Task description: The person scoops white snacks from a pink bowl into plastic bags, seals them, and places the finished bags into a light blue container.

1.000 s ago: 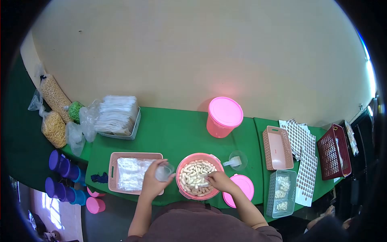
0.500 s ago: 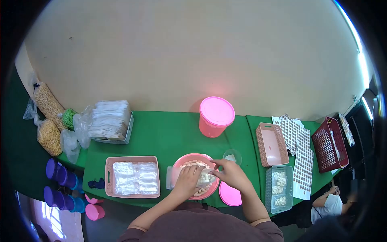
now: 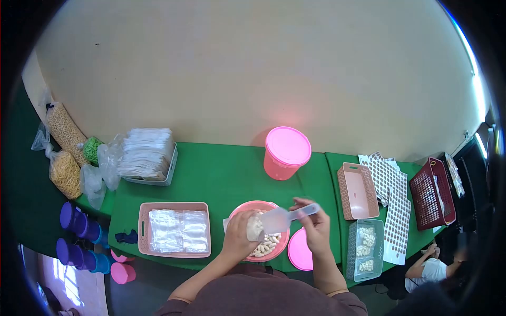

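Note:
My left hand is wrapped round a small clear plastic bag of pale snack pieces, over the pink tub. In my right hand is a translucent plastic scoop, held by its handle and tilted with its bowl right at the bag's mouth. White oblong snack pieces lie in the pink tub beneath. A bright pink lid rests on the green cloth below my right wrist.
Left, a pink basket holds flat clear bags; a grey basket of packets stands behind. A lidded pink container is at the back. Right are an empty pink basket, a grey basket with filled bags, sticker sheets and a seated person.
My right hand has moved away from the bag's mouth and now holds the scoop, tipped to the bag. The left hand keeps the bag, now more upright.

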A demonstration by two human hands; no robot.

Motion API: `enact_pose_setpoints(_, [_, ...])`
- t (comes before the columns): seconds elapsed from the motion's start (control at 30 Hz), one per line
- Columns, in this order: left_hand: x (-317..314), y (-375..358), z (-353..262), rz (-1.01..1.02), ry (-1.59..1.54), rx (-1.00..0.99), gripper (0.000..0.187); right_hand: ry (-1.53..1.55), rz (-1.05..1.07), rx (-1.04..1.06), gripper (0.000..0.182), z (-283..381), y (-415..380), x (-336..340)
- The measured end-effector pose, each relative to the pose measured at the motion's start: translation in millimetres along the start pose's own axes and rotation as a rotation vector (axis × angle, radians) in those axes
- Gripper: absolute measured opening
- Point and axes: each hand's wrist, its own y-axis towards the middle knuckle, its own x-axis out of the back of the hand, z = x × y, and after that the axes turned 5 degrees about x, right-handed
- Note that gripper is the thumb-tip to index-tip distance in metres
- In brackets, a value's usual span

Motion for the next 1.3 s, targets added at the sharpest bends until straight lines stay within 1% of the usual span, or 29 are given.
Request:
enact_pose_setpoints(0.03, [1.2, -0.4, 2.4, -0.031, 0.002, 0.036, 0.068, 0.000, 0.001, -0.001, 0.026, -4.0, 1.2, 2.5])
enact_pose_setpoints(0.07, [2.9, -0.7, 6.7, -0.031, 0.001, 0.037, 0.068, -0.041, -0.067, 0.031, 0.026, -13.2, 3.3, 7.1])
enact_pose_setpoints(0.1, [5.4, -0.1, 12.6, -0.080, -0.006, 0.095, 0.067, -0.081, -0.135, 0.063, 0.026, -23.5, 5.8, 10.5])
enact_pose_setpoints(0.13, [8.7, 0.4, 17.1, -0.128, -0.013, 0.153, 0.066, -0.144, -0.149, 0.056, 0.023, -35.0, 9.3, 7.8])
enact_pose_setpoints(0.17, [13.4, 1.1, 19.4, -0.126, -0.013, 0.153, 0.066, -0.144, -0.151, 0.054, 0.023, -55.4, 10.2, 8.9])
enact_pose_setpoints(0.23, [23.6, 4.1, 22.6, -0.241, -0.096, 0.195, 0.063, -0.360, 0.081, -0.088, 0.022, -109.4, 5.7, 13.8])
enact_pose_setpoints(0.3, [30.8, 5.5, 25.3, -0.270, -0.058, 0.187, 0.061, -0.392, 0.230, -0.273, 0.018, -156.3, -6.1, 6.5])
enact_pose_setpoints(0.37, [36.1, 7.6, 25.8, -0.316, -0.085, 0.186, 0.059, -0.238, 0.311, -0.475, 0.019, -204.7, -24.6, -2.6])
enact_pose_setpoints(0.4, [37.7, 8.1, 26.2, -0.320, -0.083, 0.184, 0.059, -0.238, 0.314, -0.471, 0.019, -214.7, -29.0, -6.0])
enact_pose_setpoints(0.47, [40.2, 6.5, 26.6, -0.305, -0.076, 0.191, 0.058, -0.188, 0.379, -0.618, 0.021, -220.9, -33.6, -12.7])
enact_pose_setpoints(0.5, [40.7, 5.4, 27.7, -0.305, -0.073, 0.192, 0.058, -0.185, 0.380, -0.619, 0.021, -223.1, -34.7, -12.0])
enact_pose_setpoints(0.6, [40.4, 4.3, 30.7, -0.281, -0.051, 0.176, 0.058, -0.130, 0.378, -0.664, 0.023, -212.3, -30.0, -10.2])
enact_pose_setpoints(0.67, [40.7, 2.7, 30.6, -0.250, -0.063, 0.205, 0.060, 0.082, 0.182, -0.712, 0.026, -211.5, -28.6, -6.0])
enact_pose_setpoints(0.7, [41.1, 2.1, 30.6, -0.249, -0.063, 0.207, 0.060, 0.081, 0.182, -0.714, 0.026, -210.7, -28.5, -3.0])
enact_pose_setpoints(0.77, [42.2, 2.8, 30.6, -0.201, -0.043, 0.227, 0.061, 0.159, 0.093, -0.722, 0.025, -194.9, -22.2, -0.8])
enact_pose_setpoints(0.8, [42.7, 3.6, 29.9, -0.201, -0.042, 0.224, 0.061, 0.160, 0.093, -0.720, 0.025, -190.5, -20.3, 1.9])
enact_pose_setpoints(0.87, [42.8, 5.3, 28.0, -0.181, 0.018, 0.242, 0.062, 0.254, 0.003, -0.636, 0.022, -181.0, -17.5, 9.5])
enact_pose_setpoints(0.9, [42.9, 5.8, 28.1, -0.180, 0.017, 0.239, 0.062, 0.255, 0.001, -0.635, 0.022, -170.0, -14.5, 12.1])
enact_pose_setpoints(0.97, [43.4, 6.5, 28.6, -0.090, 0.157, 0.247, 0.062, 0.303, -0.086, -0.540, 0.021, -142.8, -8.1, 16.7])
enact_pose_setpoints(1.0, [40.9, 6.3, 31.2, -0.089, 0.157, 0.245, 0.062, 0.317, -0.116, -0.481, 0.020, -128.8, -5.7, 18.2])
enact_pose_setpoints(1.03, [36.1, 5.2, 36.0, -0.022, 0.191, 0.143, 0.063, 0.317, -0.118, -0.480, 0.020, -114.9, -3.5, 18.4])
enact_pose_setpoints(1.07, [33.5, 4.2, 37.3, 0.045, 0.224, 0.040, 0.064, 0.332, -0.161, -0.410, 0.020, -101.2, -1.6, 18.1])
enact_pose_setpoints(1.1, [31.8, 2.4, 35.2, 0.046, 0.223, 0.039, 0.064, 0.346, -0.203, -0.340, 0.021, -88.7, -0.2, 17.5])
enact_pose_setpoints(1.17, [27.4, 1.2, 25.5, 0.181, 0.225, 0.028, 0.067, 0.338, -0.203, -0.295, 0.021, -71.8, 0.1, 16.0])
enact_pose_setpoints(1.23, [20.6, 1.2, 20.1, 0.185, 0.197, -0.004, 0.068, 0.259, -0.139, -0.215, 0.021, -62.8, -1.0, 14.8])
enact_pose_setpoints(1.27, [17.8, 0.9, 17.9, 0.189, 0.169, -0.034, 0.070, 0.259, -0.139, -0.214, 0.021, -60.2, -2.4, 12.3])
enact_pose_setpoints(1.3, [15.5, 0.8, 16.1, 0.188, 0.169, -0.035, 0.070, 0.181, -0.139, -0.182, 0.021, -58.5, -4.1, 8.0])
